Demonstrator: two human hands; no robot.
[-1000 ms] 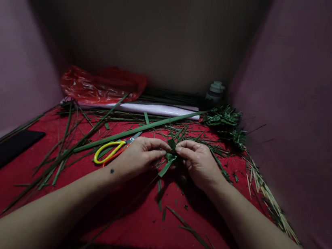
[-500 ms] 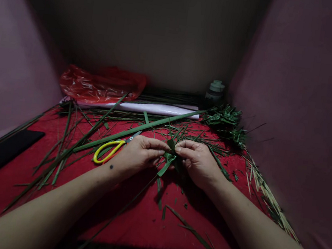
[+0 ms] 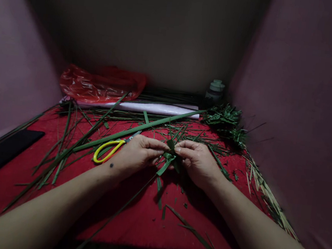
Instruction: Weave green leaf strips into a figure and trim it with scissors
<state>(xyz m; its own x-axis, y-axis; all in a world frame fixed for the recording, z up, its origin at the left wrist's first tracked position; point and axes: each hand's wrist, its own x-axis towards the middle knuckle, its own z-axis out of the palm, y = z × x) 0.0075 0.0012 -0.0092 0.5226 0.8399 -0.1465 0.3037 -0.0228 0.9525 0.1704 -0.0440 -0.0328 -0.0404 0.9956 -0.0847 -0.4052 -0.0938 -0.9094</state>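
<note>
Between my two hands, just above the red cloth, is a small green woven leaf piece with strips sticking out of it. My left hand pinches its left side between thumb and fingers. From the other side, my right hand pinches it close to the upper strip, the fingertips of both hands almost meeting. A long thin strand trails from the piece toward the front edge. Yellow-handled scissors lie beside my left hand, partly hidden behind it.
Long green leaf strips and cut scraps are strewn over the cloth. Behind them are a red plastic bag, a white roll and a bottle. Finished-looking leaf pieces and stalks lie right; a black flat object lies left.
Both hands keep their pinch on the woven leaf piece and have hardly moved. The trailing strand has shifted very slightly to the left.
</note>
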